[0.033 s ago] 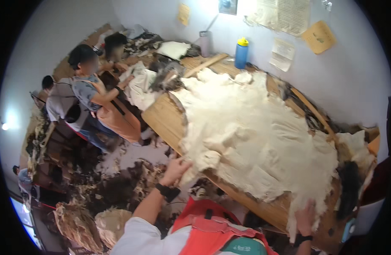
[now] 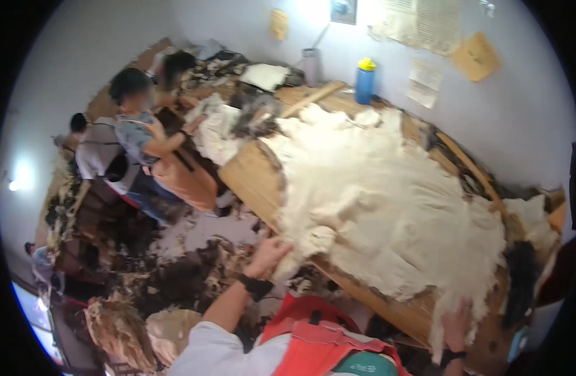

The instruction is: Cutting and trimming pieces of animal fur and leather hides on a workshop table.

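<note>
Workroom: cream hide lies spread across our wooden table | our left hand grasps its near-left edge; our right hand rests flat, unclenched, on the near-right flap | we should tension both edges evenly, easing creases gently.

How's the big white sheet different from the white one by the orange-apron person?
The big sheet lies mostly spread over the wooden table; the far sheet is bunched up. The big sheet looks larger, though the far sheet is farther away. The left grip holds the big sheet's edge; a co-worker's hand is at the far sheet. Both look whitish and wrinkled.
</note>
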Demonstrator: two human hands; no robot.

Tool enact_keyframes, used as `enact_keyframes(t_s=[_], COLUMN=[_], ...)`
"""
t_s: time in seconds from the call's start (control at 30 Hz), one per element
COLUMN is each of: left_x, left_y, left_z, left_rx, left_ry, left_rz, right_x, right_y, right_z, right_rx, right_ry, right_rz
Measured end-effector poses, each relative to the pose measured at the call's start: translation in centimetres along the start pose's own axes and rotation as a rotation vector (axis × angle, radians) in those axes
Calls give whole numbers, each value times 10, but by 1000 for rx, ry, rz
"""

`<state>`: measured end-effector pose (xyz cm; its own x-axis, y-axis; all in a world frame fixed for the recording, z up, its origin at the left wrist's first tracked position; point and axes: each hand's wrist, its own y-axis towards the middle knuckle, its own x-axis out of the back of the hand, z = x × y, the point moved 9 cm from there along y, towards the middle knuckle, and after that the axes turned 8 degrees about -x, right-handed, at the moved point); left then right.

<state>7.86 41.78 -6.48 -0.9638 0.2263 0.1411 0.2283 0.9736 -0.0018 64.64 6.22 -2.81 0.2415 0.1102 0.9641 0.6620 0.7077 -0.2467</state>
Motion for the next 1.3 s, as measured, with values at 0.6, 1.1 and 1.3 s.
enact_keyframes(t_s=[0.6,1.1,1.3], left_x=[37,9,15], left_y=[160,267,298], left_z=[-136,-95,-80], left_rx=[-885,-974,-639], left_ry=[995,921,739], left_rz=[250,577,531], right_x=[146,0,2], right_y=[41,251,239], right_z=[333,762,767], right_rx=[785,319,203], right_ry=[-47,187,135], right_rz=[-272,230,94])
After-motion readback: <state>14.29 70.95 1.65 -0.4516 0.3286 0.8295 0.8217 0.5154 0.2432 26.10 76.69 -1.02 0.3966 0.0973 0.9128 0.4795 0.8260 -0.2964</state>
